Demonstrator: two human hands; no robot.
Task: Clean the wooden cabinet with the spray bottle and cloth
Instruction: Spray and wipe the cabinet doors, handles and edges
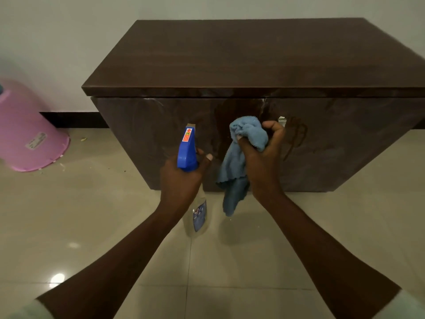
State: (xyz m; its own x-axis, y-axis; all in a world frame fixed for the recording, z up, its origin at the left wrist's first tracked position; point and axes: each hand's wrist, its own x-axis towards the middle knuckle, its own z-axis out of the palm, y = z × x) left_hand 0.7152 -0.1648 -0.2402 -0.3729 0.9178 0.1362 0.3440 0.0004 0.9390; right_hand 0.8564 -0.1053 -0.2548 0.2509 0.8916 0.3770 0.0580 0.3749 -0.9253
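A dark brown wooden cabinet (253, 65) stands against the wall, its two front doors facing me with wet streaks near the middle seam. My left hand (181, 178) grips a spray bottle (186, 153) with a blue trigger head, nozzle pointing at the left door; its clear body hangs below my hand. My right hand (262, 157) is closed on a bunched light blue cloth (239, 157), held just in front of the doors' seam, with a loose end dangling down.
A pink plastic bucket (27, 132) lies upside down on the floor at the left. Glossy beige floor tiles (92, 215) spread in front of the cabinet. A white wall (57, 42) stands behind it.
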